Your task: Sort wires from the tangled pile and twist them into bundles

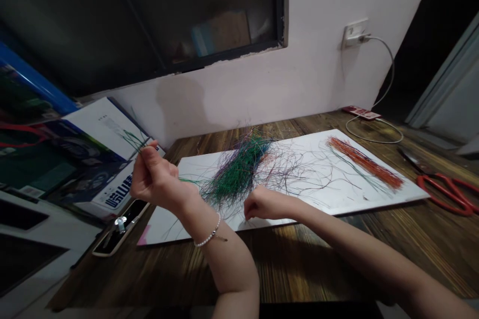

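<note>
My left hand (159,174), raised at the left above the board's edge, is closed around a small bunch of green wires (131,139). Their ends stick up past the thumb, and others trail out below toward the pile. At the board's near edge my right hand (267,203) has its fingers pinched down; what they hold, if anything, I cannot make out. Just beyond it lies a tangled pile of thin wires (237,172), mostly green, with purple and blue among them. Loose dark strands spread to its right. The white board (314,154) lies under all of this.
Orange-red wires (364,162) lie in a neat bundle on the board's right. Red-handled scissors (447,192) rest beside it. A phone (121,224) with a metal clip-like piece sits at the left, near printed boxes (108,184). A white cable (392,67) runs from the wall socket.
</note>
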### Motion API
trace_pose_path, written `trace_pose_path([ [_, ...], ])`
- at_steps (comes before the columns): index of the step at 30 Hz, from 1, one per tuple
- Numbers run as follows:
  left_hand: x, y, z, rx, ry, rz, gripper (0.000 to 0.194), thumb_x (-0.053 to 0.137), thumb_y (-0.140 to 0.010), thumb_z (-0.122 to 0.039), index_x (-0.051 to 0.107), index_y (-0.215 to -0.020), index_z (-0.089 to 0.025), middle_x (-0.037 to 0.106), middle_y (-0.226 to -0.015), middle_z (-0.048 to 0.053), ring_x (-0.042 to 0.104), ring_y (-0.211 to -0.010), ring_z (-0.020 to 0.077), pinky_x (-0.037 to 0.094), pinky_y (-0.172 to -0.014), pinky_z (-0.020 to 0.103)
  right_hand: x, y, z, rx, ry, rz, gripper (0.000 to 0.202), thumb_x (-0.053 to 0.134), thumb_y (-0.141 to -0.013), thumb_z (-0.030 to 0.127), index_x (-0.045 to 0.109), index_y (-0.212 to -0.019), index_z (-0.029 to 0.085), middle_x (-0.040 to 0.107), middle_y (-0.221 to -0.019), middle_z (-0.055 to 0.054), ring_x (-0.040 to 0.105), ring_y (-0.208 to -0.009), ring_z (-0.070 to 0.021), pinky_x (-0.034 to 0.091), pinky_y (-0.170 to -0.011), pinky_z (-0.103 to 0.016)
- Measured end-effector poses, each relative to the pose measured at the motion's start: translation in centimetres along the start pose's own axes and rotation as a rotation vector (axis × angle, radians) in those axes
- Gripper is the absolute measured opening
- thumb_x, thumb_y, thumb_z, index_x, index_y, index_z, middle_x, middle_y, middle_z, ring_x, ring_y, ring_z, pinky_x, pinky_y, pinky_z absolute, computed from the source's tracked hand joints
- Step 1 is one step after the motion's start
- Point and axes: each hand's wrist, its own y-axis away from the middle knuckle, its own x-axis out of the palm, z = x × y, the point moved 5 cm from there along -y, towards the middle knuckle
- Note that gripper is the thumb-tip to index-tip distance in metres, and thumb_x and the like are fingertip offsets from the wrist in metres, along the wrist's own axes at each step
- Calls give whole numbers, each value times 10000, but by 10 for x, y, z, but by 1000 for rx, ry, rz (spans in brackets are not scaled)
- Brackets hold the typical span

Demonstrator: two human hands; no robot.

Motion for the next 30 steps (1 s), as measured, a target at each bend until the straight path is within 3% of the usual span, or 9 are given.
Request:
trace_pose_path([
  [6,-7,-1,-10,-2,-22,38,231,611,-768,-427,610,-769,-196,210,-475,-72,165,-429,71,120,-416,262,-47,15,2,40,-36,-205,148,542,-815,121,689,-822,137,703,-775,-48,614,-654,-110,437,-601,-204],
  [12,-16,-3,-22,70,65,-40,182,611,-766,-392,583,-727,-216,154,-467,-64,108,-421,78,70,-399,266,-101,35,-14,113,-185,-394,103,542,-814,160,610,-740,137,609,-647,-13,566,-572,-94,444,-558,-219],
  [15,-20,-2,-31,113,91,-67,211,602,-769,-402,566,-726,-199,138,-476,-61,90,-426,76,55,-394,265,-114,41,-26,159,-171,-428,105,564,-807,183,596,-720,133,582,-614,-8,567,-588,-101,450,-575,-232],
  [18,-22,0,-35,125,85,-94,227,582,-784,-401,569,-736,-180,132,-493,-54,92,-437,68,54,-405,259,-105,37,-32,211,-174,-282,100,569,-810,182,601,-731,129,594,-626,-14,571,-597,-98,451,-568,-223],
  [23,-13,0,-24,42,67,-11,197,606,-777,-392,613,-705,-209,175,-499,-43,148,-436,61,94,-411,258,-66,22,-26,203,-202,42,97,605,-793,174,632,-718,117,617,-614,-12,590,-581,-98,465,-556,-212],
  [24,-12,0,-21,60,93,-41,191,615,-762,-386,620,-687,-211,162,-487,-49,125,-429,63,75,-404,258,-61,19,-24,199,-205,73,96,613,-789,176,639,-720,115,623,-613,-11,595,-578,-99,468,-555,-212],
  [27,3,1,-9,14,111,24,150,652,-728,-360,654,-683,-217,170,-458,-64,111,-417,65,57,-394,258,-56,17,-18,173,-206,119,88,608,-802,189,656,-805,115,653,-671,-25,614,-611,-106,478,-569,-214],
  [30,22,10,1,-49,81,154,145,680,-716,-355,691,-701,-210,224,-436,-71,139,-403,53,75,-387,243,-69,22,-9,148,-144,50,127,585,-825,203,653,-899,126,670,-734,-42,625,-650,-118,479,-578,-221],
])
